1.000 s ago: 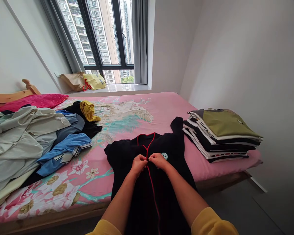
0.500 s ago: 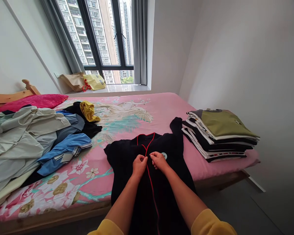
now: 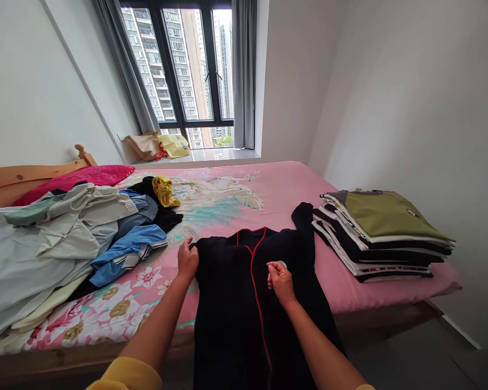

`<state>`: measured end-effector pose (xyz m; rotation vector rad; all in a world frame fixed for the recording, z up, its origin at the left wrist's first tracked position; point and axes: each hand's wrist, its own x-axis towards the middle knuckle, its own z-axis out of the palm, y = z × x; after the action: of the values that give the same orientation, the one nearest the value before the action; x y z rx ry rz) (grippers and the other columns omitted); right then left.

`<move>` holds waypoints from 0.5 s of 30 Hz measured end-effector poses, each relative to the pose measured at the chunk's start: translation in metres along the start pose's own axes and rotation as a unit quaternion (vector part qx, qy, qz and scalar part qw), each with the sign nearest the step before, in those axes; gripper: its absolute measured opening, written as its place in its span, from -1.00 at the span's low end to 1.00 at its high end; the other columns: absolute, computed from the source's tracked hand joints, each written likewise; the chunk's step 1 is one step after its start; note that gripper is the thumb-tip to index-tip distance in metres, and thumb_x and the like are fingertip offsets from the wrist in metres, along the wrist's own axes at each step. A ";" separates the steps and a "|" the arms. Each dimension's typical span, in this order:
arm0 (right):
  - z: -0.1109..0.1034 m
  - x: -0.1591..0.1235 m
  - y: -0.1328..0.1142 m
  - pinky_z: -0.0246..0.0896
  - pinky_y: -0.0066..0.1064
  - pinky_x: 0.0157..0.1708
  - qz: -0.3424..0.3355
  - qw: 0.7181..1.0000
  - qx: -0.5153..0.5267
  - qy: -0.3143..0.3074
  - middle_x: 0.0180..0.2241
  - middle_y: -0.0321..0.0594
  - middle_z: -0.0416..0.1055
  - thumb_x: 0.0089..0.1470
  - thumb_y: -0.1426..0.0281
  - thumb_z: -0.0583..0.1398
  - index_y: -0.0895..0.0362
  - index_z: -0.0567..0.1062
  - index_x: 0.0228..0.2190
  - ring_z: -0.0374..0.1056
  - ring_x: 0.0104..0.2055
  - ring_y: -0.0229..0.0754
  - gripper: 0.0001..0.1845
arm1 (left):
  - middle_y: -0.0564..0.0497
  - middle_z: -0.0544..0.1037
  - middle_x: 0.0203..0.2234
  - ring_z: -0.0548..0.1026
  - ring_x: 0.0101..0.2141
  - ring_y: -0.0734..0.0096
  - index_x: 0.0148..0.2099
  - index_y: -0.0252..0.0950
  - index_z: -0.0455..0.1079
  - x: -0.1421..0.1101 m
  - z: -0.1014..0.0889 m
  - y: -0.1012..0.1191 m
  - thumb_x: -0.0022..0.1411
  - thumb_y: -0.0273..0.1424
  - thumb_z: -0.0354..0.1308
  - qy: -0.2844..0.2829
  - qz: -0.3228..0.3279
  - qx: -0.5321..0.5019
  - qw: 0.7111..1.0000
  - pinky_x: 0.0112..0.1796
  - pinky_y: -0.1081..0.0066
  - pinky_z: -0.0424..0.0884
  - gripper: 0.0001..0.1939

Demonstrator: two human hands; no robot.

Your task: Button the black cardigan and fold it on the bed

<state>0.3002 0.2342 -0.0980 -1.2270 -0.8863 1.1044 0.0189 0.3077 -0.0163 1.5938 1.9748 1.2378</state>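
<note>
Both hands (image 3: 187, 261) (image 3: 281, 283) curl, left apparently pinching black garment (image 3: 228, 292).

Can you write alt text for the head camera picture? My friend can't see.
A person's left hand is at one shoulder of a black garment on a bed, the right hand over its chest; a clothes heap lies left, a folded stack right.
</note>
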 end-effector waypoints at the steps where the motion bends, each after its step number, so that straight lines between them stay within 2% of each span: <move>1: 0.001 0.000 0.001 0.12 -0.55 -0.72 -0.003 1.000 -0.007 0.003 -0.67 -0.40 0.22 -0.01 0.11 0.16 0.14 0.38 -0.31 0.13 -0.68 -0.35 -0.64 | -0.21 0.39 -0.04 0.27 0.08 0.08 -0.06 -0.35 0.35 0.012 -0.008 -0.005 0.06 -0.41 -0.02 -0.016 -0.003 0.026 1.000 0.10 0.14 0.13 -0.63; 4: 0.002 -0.001 0.002 0.13 -0.54 -0.71 -0.009 1.000 -0.011 0.008 -0.67 -0.39 0.22 0.00 0.11 0.15 0.14 0.38 -0.31 0.14 -0.68 -0.34 -0.65 | -0.10 0.50 -0.22 0.31 0.02 0.01 -0.33 -0.28 0.44 0.025 -0.025 -0.009 -0.15 -0.45 0.11 -0.085 0.022 0.092 0.992 0.05 0.13 0.16 -0.76; 6: 0.001 -0.002 0.003 0.13 -0.54 -0.71 -0.007 1.000 -0.004 0.005 -0.67 -0.39 0.22 0.00 0.11 0.16 0.14 0.38 -0.31 0.15 -0.67 -0.34 -0.65 | -0.01 0.51 -0.36 0.41 -0.12 0.13 -0.42 -0.25 0.42 0.021 -0.032 -0.003 -0.14 -0.41 0.11 -0.135 0.061 0.115 0.982 -0.04 0.23 0.25 -0.86; 8: 0.001 -0.002 0.004 0.13 -0.54 -0.70 -0.006 1.000 0.000 0.004 -0.66 -0.39 0.22 0.00 0.10 0.16 0.13 0.38 -0.31 0.15 -0.67 -0.33 -0.65 | 0.05 0.49 -0.45 0.44 -0.27 0.28 -0.41 -0.23 0.41 0.016 -0.041 0.005 -0.05 -0.32 0.07 -0.175 0.103 0.124 0.971 -0.14 0.35 0.30 -0.85; 11: 0.000 -0.002 0.004 0.11 -0.54 -0.71 -0.008 1.000 0.002 0.003 -0.67 -0.40 0.21 0.01 0.11 0.16 0.13 0.37 -0.31 0.14 -0.67 -0.34 -0.65 | 0.02 0.49 -0.46 0.45 -0.34 0.29 -0.25 -0.21 0.42 0.018 -0.062 0.011 0.05 -0.12 0.05 -0.168 0.142 0.211 0.952 -0.20 0.35 0.30 -0.68; 13: 0.001 -0.003 0.003 0.11 -0.53 -0.71 -0.006 1.000 -0.001 0.004 -0.67 -0.40 0.21 0.00 0.11 0.15 0.12 0.37 -0.32 0.13 -0.68 -0.33 -0.66 | -0.06 0.51 -0.41 0.47 -0.29 0.20 -0.21 -0.23 0.42 0.025 -0.081 0.004 0.00 -0.03 0.09 -0.148 0.118 0.303 0.934 -0.21 0.31 0.31 -0.58; 15: 0.002 -0.004 0.001 0.12 -0.52 -0.70 -0.002 1.000 -0.008 0.011 -0.66 -0.39 0.22 0.00 0.12 0.15 0.12 0.37 -0.32 0.14 -0.67 -0.32 -0.67 | -0.13 0.53 -0.37 0.48 -0.24 0.13 -0.26 -0.25 0.42 0.033 -0.098 -0.009 -0.04 -0.07 0.15 -0.143 0.073 0.351 0.922 -0.22 0.30 0.34 -0.61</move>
<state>0.2970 0.2310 -0.0980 -1.2482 -0.8831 1.0805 -0.0659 0.2961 0.0419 2.1187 2.2544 0.2743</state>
